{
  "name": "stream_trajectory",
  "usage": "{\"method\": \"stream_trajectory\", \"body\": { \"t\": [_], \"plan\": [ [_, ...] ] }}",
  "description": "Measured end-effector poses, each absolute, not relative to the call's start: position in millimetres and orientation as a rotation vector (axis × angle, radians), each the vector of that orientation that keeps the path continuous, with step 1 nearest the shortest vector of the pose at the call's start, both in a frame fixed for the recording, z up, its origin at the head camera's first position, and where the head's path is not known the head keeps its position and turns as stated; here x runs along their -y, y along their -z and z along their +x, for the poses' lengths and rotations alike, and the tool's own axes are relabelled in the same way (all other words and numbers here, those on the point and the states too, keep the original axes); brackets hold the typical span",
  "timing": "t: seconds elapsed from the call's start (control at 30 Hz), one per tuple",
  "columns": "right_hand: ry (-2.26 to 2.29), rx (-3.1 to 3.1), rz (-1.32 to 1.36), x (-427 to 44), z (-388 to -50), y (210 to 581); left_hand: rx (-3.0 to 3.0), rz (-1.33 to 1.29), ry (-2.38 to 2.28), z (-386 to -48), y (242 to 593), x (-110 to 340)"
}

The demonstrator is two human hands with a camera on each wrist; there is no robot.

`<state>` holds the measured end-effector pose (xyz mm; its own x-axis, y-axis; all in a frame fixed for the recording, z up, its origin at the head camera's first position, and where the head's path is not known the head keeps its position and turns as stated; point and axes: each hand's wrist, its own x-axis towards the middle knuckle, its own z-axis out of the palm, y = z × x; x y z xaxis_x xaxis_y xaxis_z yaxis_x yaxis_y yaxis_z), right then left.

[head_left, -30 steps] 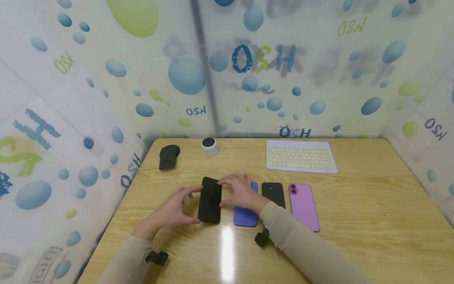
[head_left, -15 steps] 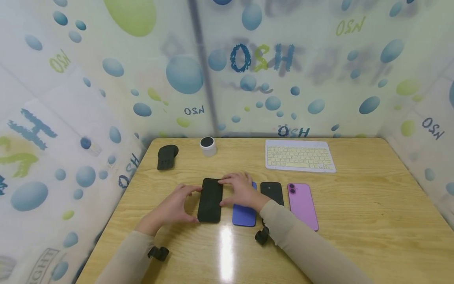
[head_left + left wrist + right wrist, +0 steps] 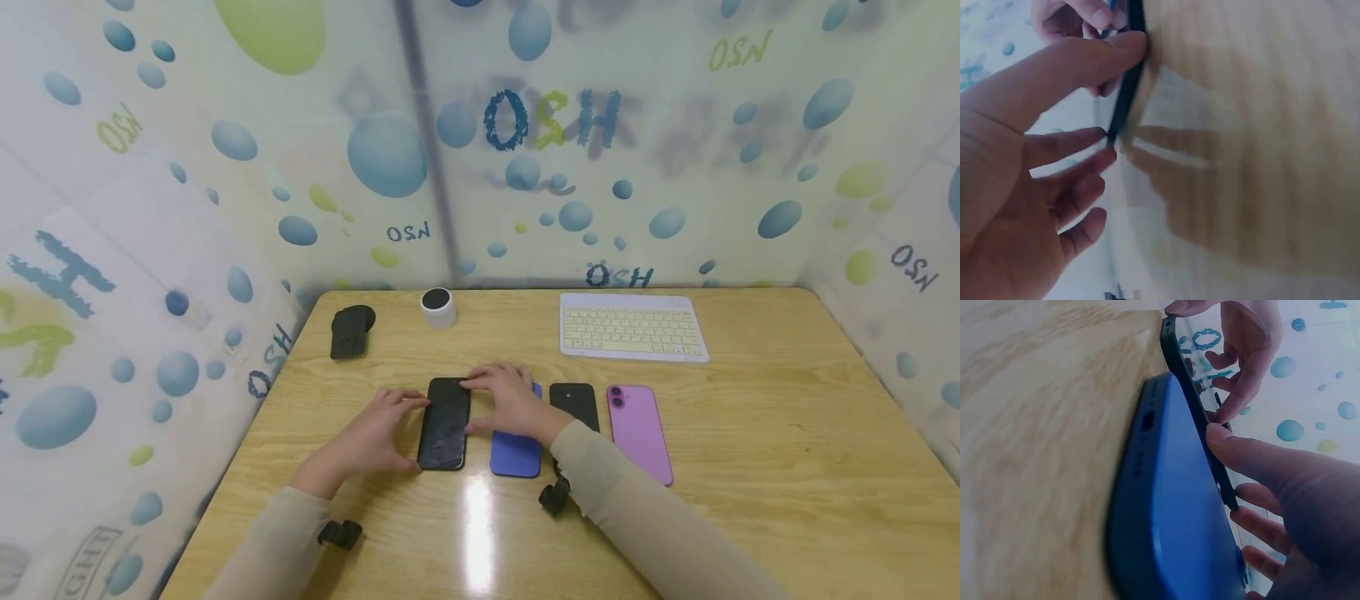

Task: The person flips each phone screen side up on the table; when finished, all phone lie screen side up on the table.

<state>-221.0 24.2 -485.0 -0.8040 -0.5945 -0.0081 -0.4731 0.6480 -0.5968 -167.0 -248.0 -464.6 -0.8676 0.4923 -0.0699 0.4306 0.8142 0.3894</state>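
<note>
Closest to the person there are two small black wrist cameras [image 3: 341, 534], one per arm. Just past those, the left hand [image 3: 371, 442] and right hand [image 3: 513, 408] are both half open, fingers bent, with thumb and fingertips on opposite long edges of a dark-screened phone [image 3: 444, 425]. So yeah, both have hold of it. It's screen up, left of the other phones, on or barely off the wooden table [image 3: 795, 467]; honestly can't tell if it's raised.

My read: the step in hand is steadying or positioning that phone, and the next move calls for even pressure from both sides so it doesn't twist or knock its neighbor.

Phone count is four: the held one, a blue phone [image 3: 515, 457] partly under the right hand, a black phone [image 3: 574, 402] and a pink phone [image 3: 641, 433] with two lenses.

Farther back, one each: black gadget [image 3: 348, 333] (no clue what), white jar [image 3: 438, 310] with a dark top, white keyboard [image 3: 633, 327] with yellowish keys. Behind it all, a bubble-print backdrop [image 3: 675, 167].
</note>
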Motion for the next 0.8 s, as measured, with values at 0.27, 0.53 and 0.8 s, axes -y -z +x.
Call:
{"method": "stream_trajectory", "body": {
  "t": [0.27, 0.53, 0.8],
  "plan": [
    [0.903, -2.691, -0.864, -52.8, -221.6, 482.1, -2.803, 0.796, -0.629, -168.1, 458.0, 230.8],
    [0.836, -2.736, -0.849, -90.4, -215.4, 478.7, -2.742, 0.924, -0.631, -173.1, 460.9, 196.9],
    [0.811, -2.769, -0.834, -113.7, -209.7, 481.1, -2.699, 1.01, -0.569, -172.6, 463.5, 169.8]
  ]
}}
